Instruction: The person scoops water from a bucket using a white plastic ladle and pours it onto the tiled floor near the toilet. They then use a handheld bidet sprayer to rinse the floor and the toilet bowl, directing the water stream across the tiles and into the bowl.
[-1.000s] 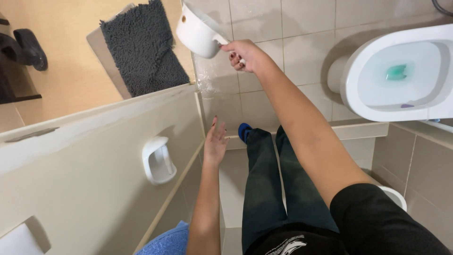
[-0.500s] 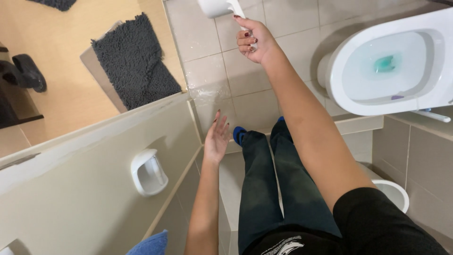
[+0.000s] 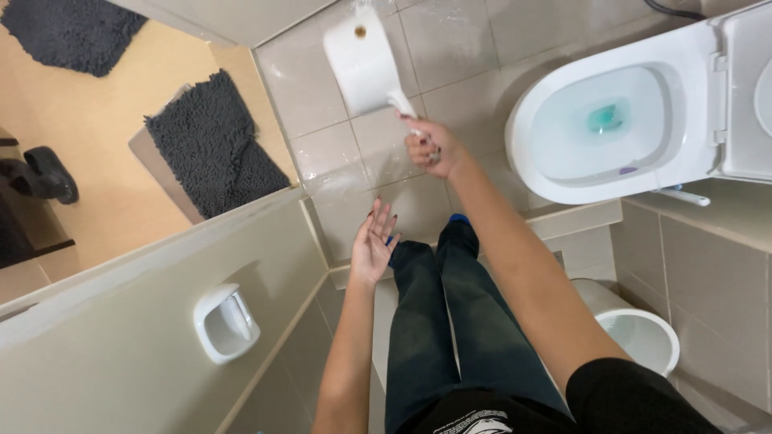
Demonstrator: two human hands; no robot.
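Two hands out: right hand (image 3: 426, 149) grips handle of white plastic dipper (image 3: 362, 60), now tipped lower over glossy wet floor tiles (image 3: 450, 64); left hand (image 3: 374, 241) open, fingers spread, unchanged. Shaggy grey mat (image 3: 213, 145) left.

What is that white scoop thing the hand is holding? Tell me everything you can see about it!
The scoop is a white dipper that looks like smooth plastic, with a deep round cup and a short straight handle. The right hand grips the end of the handle; nothing else touches it. It is held out over the wet tiled floor, tipped so its outside faces the camera, and its inside cannot be seen. A small brown round mark shows on the cup. It is to the left of the toilet.
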